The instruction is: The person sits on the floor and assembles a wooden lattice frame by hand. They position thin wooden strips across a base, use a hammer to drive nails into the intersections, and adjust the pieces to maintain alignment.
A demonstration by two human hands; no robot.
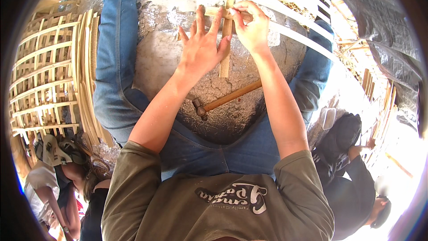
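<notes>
Two flat bamboo strips cross on the concrete floor between my legs. One strip (224, 68) runs toward me; the other, a crosswise strip (209, 12), lies across it near the far end. My left hand (200, 50) is spread, its fingertips resting on the crosswise strip and its thumb beside the lengthwise one. At the crossing, my right hand (253, 26) pinches thumb and forefinger together; whatever is between them is too small to make out. Nearer to me lies a hammer (232, 94) with a wooden handle, its metal head to the left and its handle end hidden behind my right forearm.
A woven bamboo lattice (44, 71) and a bundle of long strips (87, 76) stand at the left. Pale strips (285, 31) stretch across the upper right. Dark plastic sheeting (388, 31) hangs at the right edge. Other people sit at the lower left and lower right.
</notes>
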